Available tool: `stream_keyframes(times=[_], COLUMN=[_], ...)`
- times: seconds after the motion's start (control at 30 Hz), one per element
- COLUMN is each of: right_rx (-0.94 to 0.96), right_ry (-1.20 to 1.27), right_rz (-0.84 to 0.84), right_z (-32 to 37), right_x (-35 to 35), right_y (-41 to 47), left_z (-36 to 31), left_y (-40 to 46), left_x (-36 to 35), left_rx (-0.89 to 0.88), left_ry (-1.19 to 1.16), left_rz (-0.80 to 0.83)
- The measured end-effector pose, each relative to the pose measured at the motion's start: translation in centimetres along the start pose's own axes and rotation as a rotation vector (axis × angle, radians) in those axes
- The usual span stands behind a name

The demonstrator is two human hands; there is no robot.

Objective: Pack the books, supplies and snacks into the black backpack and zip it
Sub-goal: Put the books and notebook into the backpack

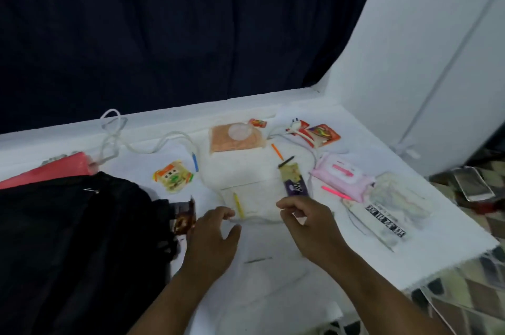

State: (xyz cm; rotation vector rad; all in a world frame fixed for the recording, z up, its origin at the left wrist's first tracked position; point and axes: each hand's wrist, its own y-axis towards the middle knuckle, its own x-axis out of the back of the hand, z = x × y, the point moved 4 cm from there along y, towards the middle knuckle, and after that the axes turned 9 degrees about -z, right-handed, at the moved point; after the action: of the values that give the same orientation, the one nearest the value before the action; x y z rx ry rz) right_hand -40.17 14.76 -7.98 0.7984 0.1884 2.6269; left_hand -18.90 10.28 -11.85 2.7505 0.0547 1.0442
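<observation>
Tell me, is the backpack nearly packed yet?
Not nearly. The black backpack lies at the left; its inside is hidden. Both hands, left and right, hover empty over the white book. The yellow snack and pink wipes still wait outside.

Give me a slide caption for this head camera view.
Both hands, left and right, reach toward a white book beside the black backpack, snacks scattered around.

The black backpack runs off the left and bottom edges and hides part of a brown snack packet. Print on the white packet is unreadable (too blurred). A phone lies smeared at right.
</observation>
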Motion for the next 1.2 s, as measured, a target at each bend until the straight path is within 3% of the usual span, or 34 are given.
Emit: stream_keyframes(times=[0.17,0.3,0.5,0.63,0.83,0.93,1.07,1.13,1.2], right_rx=[-0.037,-0.086,-0.121,-0.245,-0.434,-0.414,-0.584,-0.669,-0.701], right_ry=[-0.090,-0.186,-0.411,-0.638,-0.780,-0.795,-0.799,-0.681,-0.403], right_rz=[-0.034,-0.015,-0.034,-0.024,-0.033,-0.050,-0.091,-0.103,-0.082], right_z=[-6.7,-11.5,-17.1,-20.2,-23.2,-22.7,-22.0,-22.2,-22.5], right_x=[7.3,11.7,15.2,16.5,18.6,19.3,20.6,21.4,22.0], right_y=[0.1,0.2,2.2,4.2,6.1,6.4,6.7,6.8,7.0], left_z=[-1.2,-1.1,-1.0,-1.5,-1.5,-1.6,-1.6,-1.5,-1.6], left_y=[-3.0,-4.3,-4.1,-4.1,-4.0,-4.1,-4.0,-4.0,-4.1], left_x=[-8.3,-10.5,-10.5,-10.5,-10.4,-10.4,-10.4,-10.4,-10.4], left_rx=[0.035,-0.012,0.024,0.024,0.016,0.019,0.027,0.032,0.031], left_ry=[0.237,0.427,0.400,0.399,0.399,0.404,0.415,0.427,0.427], left_rz=[-0.054,-0.122,-0.153,-0.181,-0.199,-0.198,-0.198,-0.200,-0.205])
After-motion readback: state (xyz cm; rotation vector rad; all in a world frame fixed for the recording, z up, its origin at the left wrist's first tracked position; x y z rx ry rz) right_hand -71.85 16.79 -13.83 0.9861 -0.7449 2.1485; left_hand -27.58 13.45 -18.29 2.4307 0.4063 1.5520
